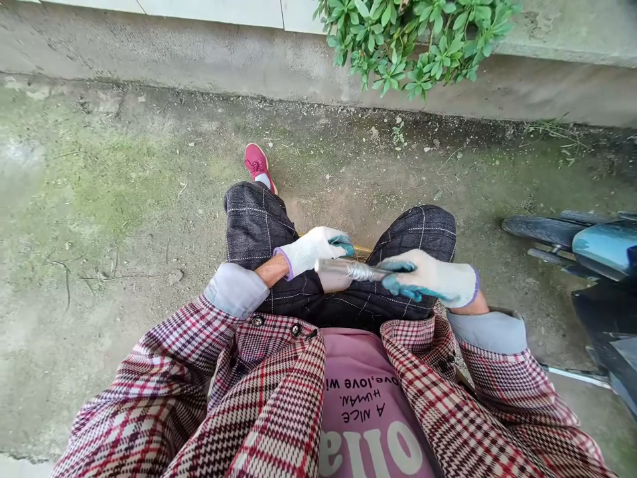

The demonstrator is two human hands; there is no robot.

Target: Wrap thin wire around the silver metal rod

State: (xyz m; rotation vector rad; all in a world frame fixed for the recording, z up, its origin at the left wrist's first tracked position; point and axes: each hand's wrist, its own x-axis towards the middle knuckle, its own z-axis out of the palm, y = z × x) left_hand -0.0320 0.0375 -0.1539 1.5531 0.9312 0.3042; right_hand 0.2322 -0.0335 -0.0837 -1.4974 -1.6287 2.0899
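Observation:
Both hands wear white gloves with teal palms and purple cuffs. My right hand (425,277) is closed around one end of a silvery, tube-like metal object (354,269). The object lies nearly level above my lap and points left, its middle shiny and wrinkled, its outline a little blurred. My left hand (318,251) is just beyond the tube's free end, fingers curled downward; what they hold is hidden. A thin yellow strip (362,249) shows between my knees, beside the left fingertips. Below the tube a pale, rounded thing (336,284) is partly covered.
I sit with knees apart in dark checked trousers (259,219), one red shoe (256,161) forward on mossy ground (124,179). A low concrete wall (199,63) runs ahead, with a leafy bush (418,40) hanging over it. At right stands a blue-grey wheeled vehicle (604,242).

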